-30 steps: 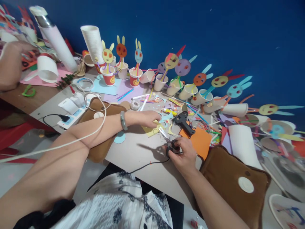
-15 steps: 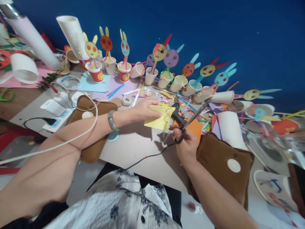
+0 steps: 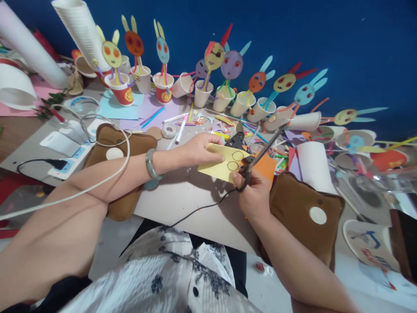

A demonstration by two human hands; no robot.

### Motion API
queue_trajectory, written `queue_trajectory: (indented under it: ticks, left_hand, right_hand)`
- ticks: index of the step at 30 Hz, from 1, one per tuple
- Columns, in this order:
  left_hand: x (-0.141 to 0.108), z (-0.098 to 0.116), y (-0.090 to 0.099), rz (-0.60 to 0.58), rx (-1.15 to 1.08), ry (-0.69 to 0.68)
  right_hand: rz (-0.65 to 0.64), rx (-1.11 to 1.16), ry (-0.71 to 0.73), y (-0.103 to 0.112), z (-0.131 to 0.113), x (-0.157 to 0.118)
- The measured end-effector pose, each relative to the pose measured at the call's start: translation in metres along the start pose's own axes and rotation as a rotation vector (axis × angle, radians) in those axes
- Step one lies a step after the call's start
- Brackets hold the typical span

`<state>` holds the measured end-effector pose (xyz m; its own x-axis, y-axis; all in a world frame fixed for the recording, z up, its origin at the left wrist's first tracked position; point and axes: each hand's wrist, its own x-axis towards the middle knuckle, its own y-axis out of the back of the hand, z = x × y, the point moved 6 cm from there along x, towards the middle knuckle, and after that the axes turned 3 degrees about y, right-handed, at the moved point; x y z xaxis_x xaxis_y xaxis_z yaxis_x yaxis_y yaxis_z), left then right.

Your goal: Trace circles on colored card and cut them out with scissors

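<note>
Between the thumb and fingers of my left hand (image 3: pixel 203 150) is a piece of yellow paper (image 3: pixel 216 167) with two circles drawn near its right edge. My right hand (image 3: pixel 254 193) has its fingers through the dark handles of a pair of scissors (image 3: pixel 265 150), whose blades point up and to the right. The right thumb and the scissor handles are at the paper's right edge; whether they touch it I cannot tell. Behind the paper lies a black glue gun (image 3: pixel 238 138), partly hidden, and an orange sheet (image 3: pixel 265 167) lies under the scissors.
Paper cups with rabbit-faced figures (image 3: pixel 232 65) line the blue wall. Colourful scraps and pens (image 3: pixel 181 129) lie before them. Brown pouches (image 3: pixel 304 217) flank my arms. A power strip (image 3: pixel 74 152) sits at left, with a white cable (image 3: pixel 81 198) across my left arm. A black cord (image 3: pixel 195 211) crosses the table.
The yellow paper has turned and its right edge has come up to my right hand. My right thumb has moved onto or beside that edge. The view has shifted slightly.
</note>
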<state>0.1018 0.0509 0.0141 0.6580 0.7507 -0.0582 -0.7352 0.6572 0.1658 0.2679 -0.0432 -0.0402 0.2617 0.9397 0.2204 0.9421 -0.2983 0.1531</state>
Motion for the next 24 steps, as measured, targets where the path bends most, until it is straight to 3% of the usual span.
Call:
queue_trajectory:
  ticks: [4, 8, 15, 19, 24]
  left_hand:
    - [0.001, -0.008, -0.003, -0.078, -0.275, 0.091]
    - [0.002, -0.012, -0.003, -0.05, -0.457, 0.12]
    - [-0.007, -0.008, -0.025, -0.237, -0.327, 0.127]
    - [-0.01, -0.011, -0.024, -0.155, -0.275, 0.141]
    - [-0.008, -0.01, -0.016, -0.018, -0.401, 0.092]
  right_hand:
    - [0.036, 0.132, -0.082, -0.002, 0.003, 0.0]
    - [0.085, 0.228, -0.136, -0.004, 0.001, 0.001]
    - [0.162, 0.258, -0.111, 0.0, -0.003, 0.002]
    - [0.153, 0.248, -0.117, -0.001, -0.003, 0.002]
    - [0.105, 0.249, -0.123, -0.006, -0.004, 0.001]
